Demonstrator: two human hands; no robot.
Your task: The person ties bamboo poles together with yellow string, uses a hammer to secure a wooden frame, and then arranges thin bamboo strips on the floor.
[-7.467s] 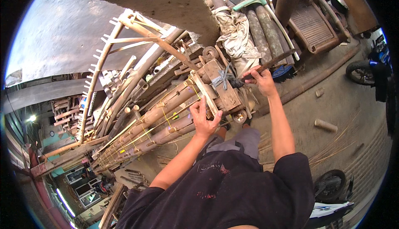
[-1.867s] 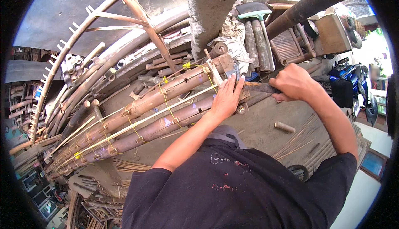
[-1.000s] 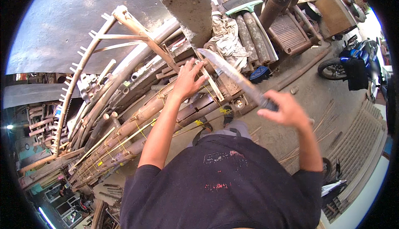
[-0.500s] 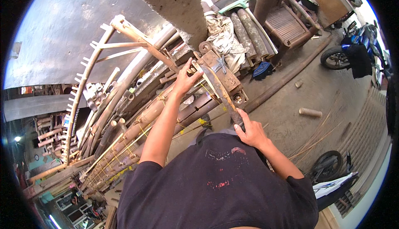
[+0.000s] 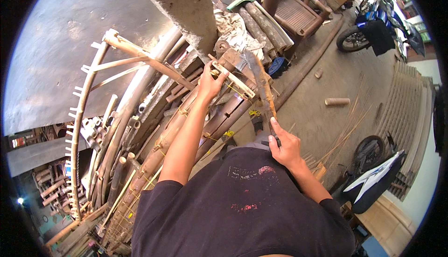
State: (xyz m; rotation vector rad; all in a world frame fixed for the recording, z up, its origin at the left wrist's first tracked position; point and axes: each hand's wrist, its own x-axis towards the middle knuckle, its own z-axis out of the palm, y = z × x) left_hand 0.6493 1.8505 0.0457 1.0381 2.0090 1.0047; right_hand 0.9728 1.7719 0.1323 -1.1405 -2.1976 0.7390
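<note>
Near the middle of the frame, the left hand (image 5: 208, 85) has its thumb against the upper end of a pale wooden strip (image 5: 239, 84), its fingers reaching just left of that end; whether they close on the strip cannot be told. The strip slants down to the right, across the upper ends of the bamboo poles (image 5: 175, 125), which run down to the lower left with thin yellow cord around them. Right of center, the right hand (image 5: 285, 149) is closed around the dark handle of a long knife (image 5: 262, 83). The blade points upward, with brown and dark patches, and lies to the right of the strip; any contact with the wooden block (image 5: 233, 60) behind it is unclear. Above, at the top of the frame, a rough pillar (image 5: 186, 7) stands beside crumpled pale cloth (image 5: 229, 27). A blue-bristled brush (image 5: 278, 66) sits right of the blade, and a short bamboo piece (image 5: 337, 101) lies on the floor (image 5: 303, 112) farther right. A blue motorcycle (image 5: 378, 28) occupies the upper right.
</note>
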